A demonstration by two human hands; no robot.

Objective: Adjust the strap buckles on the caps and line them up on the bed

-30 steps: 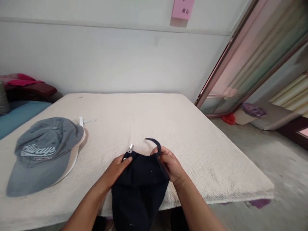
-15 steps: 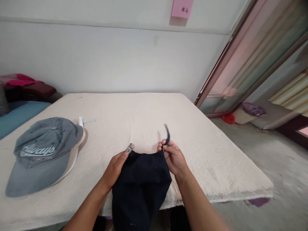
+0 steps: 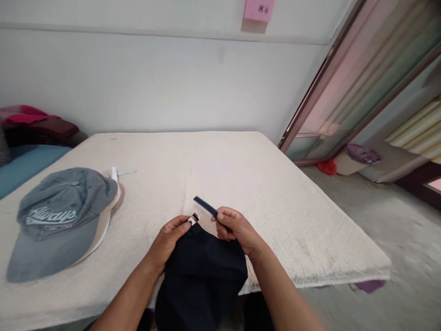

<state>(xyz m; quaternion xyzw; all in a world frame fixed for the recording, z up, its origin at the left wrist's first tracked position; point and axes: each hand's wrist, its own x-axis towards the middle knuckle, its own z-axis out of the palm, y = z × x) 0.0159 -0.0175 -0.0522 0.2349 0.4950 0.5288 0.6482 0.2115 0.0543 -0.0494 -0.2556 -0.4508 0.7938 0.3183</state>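
Note:
A dark navy cap (image 3: 206,262) hangs at the table's front edge, its back opening facing away from me. My left hand (image 3: 169,239) pinches a small silver metal buckle (image 3: 194,219) at the left side of that opening. Between the thumb and fingers of my right hand (image 3: 237,227) is the navy cap strap (image 3: 206,206), its free end pointing up and left. The strap's tip is just above the buckle, apart from it. The cap's lower part runs out of view at the bottom.
A grey cap (image 3: 65,216) with white lettering lies on the left of the cloth-covered table (image 3: 165,161). A white wall (image 3: 155,82) stands behind. On the right are a glass sliding door (image 3: 320,101) and a bin (image 3: 351,163) on the floor.
My right hand has turned and moved left and slightly down, bringing the strap's end from the right side over toward the buckle. My left hand has shifted slightly right with the buckle.

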